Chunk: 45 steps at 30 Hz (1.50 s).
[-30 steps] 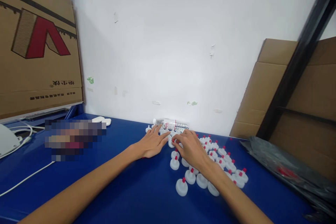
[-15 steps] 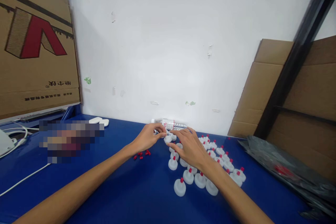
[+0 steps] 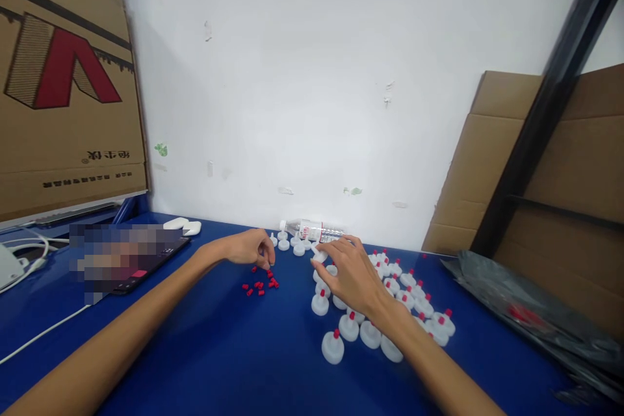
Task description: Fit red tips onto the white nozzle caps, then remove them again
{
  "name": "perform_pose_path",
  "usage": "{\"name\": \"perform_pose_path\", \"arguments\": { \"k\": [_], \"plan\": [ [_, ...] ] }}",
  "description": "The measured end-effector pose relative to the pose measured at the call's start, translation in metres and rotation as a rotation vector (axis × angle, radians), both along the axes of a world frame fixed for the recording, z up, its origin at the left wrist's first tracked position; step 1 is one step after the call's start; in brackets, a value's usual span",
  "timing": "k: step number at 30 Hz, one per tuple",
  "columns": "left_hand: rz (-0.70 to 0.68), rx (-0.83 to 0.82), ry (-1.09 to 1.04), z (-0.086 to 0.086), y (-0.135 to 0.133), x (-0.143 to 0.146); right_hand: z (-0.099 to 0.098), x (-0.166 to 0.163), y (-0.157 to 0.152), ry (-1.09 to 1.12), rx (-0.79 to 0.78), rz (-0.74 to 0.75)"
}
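My left hand [image 3: 254, 249] has its thumb and fingers pinched together, tips down at the upper edge of a loose group of small red caps [image 3: 260, 285]. Whether a cap is between the fingertips I cannot make out. Thumb and fingers of my right hand [image 3: 348, 271] close around a tilted white nozzle lid [image 3: 318, 254] with no red cap visible on it. Beneath and beside that hand stand several white nozzle lids with red tips [image 3: 333, 348], some partly hidden by the hand and forearm. A few white lids without red tips [image 3: 299, 248] stand behind, between my hands.
A clear plastic bottle [image 3: 312, 230] lies against the wall at the back of the blue table [image 3: 209, 351]. To the left are a partly blurred tablet [image 3: 160, 259], white cables and a large cardboard box [image 3: 73, 143]. Grey plastic bags [image 3: 526, 312] lie on the right.
My left hand has moved left and down, from beside the right hand's lid to the red caps. My right hand stays about where it was, with the lid now tilted.
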<state>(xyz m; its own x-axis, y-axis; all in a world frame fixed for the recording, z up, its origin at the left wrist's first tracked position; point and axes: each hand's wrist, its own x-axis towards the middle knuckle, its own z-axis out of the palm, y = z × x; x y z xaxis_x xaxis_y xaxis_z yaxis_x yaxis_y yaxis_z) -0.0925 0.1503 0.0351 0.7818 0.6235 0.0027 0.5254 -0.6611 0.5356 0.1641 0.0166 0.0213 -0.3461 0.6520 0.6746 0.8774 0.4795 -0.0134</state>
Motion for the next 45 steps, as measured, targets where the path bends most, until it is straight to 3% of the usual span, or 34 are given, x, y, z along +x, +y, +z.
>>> {"name": "perform_pose_path", "arguments": {
  "k": [10,16,22,32,37,45],
  "plan": [
    [-0.026,0.009,-0.022,-0.005,-0.006,0.003,0.000,-0.002,-0.002,-0.007,-0.020,0.027],
    [0.050,0.143,-0.245,0.009,-0.036,0.029,0.000,0.000,-0.002,-0.026,-0.077,0.000],
    [0.011,0.215,-0.382,0.006,-0.061,0.052,-0.002,0.005,0.000,0.014,-0.164,0.028],
    [0.106,0.254,-0.415,-0.003,-0.061,0.056,-0.003,0.006,0.000,0.008,-0.139,0.107],
    [0.029,0.269,-0.411,-0.002,-0.066,0.056,-0.003,0.003,-0.001,0.017,-0.117,0.122],
    [0.026,0.222,-0.383,-0.001,-0.069,0.055,-0.006,-0.002,-0.001,-0.072,-0.067,0.164]
  ]
}}
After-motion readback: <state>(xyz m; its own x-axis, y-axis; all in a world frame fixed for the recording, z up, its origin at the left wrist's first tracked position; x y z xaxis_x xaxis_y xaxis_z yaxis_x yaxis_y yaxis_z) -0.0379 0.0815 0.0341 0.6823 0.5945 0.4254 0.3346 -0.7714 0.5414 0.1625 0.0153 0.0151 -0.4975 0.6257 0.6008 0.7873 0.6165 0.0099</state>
